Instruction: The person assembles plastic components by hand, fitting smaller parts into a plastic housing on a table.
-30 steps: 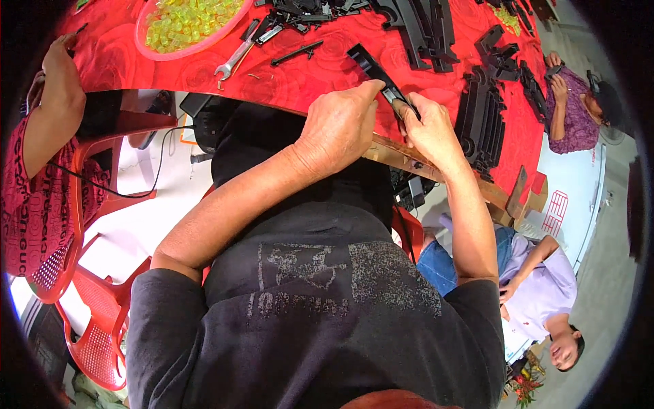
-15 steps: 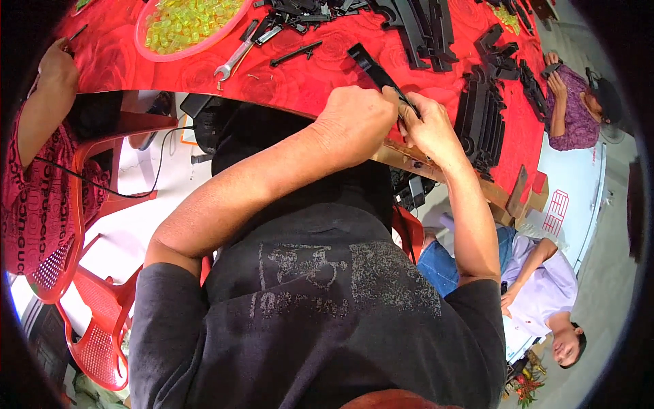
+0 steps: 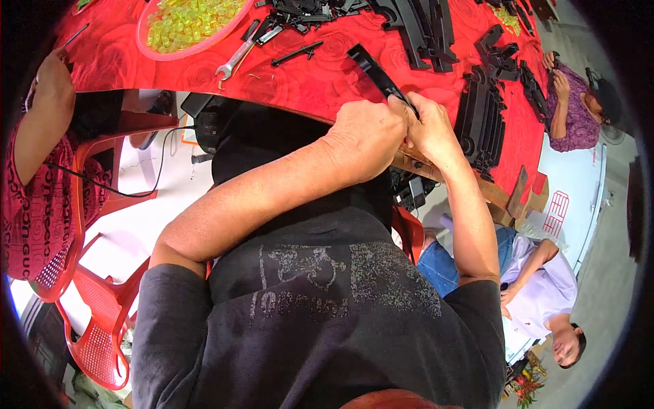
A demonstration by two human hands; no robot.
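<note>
A long black plastic part point(image 3: 371, 70), flat and narrow, juts away from me over the table's near edge. My right hand point(image 3: 430, 129) is closed round its near end, fingers pinching it from the right. My left hand point(image 3: 371, 133) is a fist pressed close against the right hand, knuckles up. What its fingers hold, if anything, is hidden behind the back of the hand. A row of similar black plastic parts point(image 3: 480, 126) lies just right of my right hand.
On the red patterned tablecloth point(image 3: 306, 85) are a pink basin point(image 3: 138, 41) of yellow pieces, a wrench point(image 3: 235, 60), a thin black rod point(image 3: 296, 53) and larger black parts point(image 3: 415, 31). Co-workers sit left point(image 3: 48, 102) and right point(image 3: 572, 109); another person point(image 3: 538, 279) sits behind right.
My left fist has moved slightly right and toward me, uncovering more of the black part. The right hand stays nearly in place. The left co-worker's hand has shifted a little.
</note>
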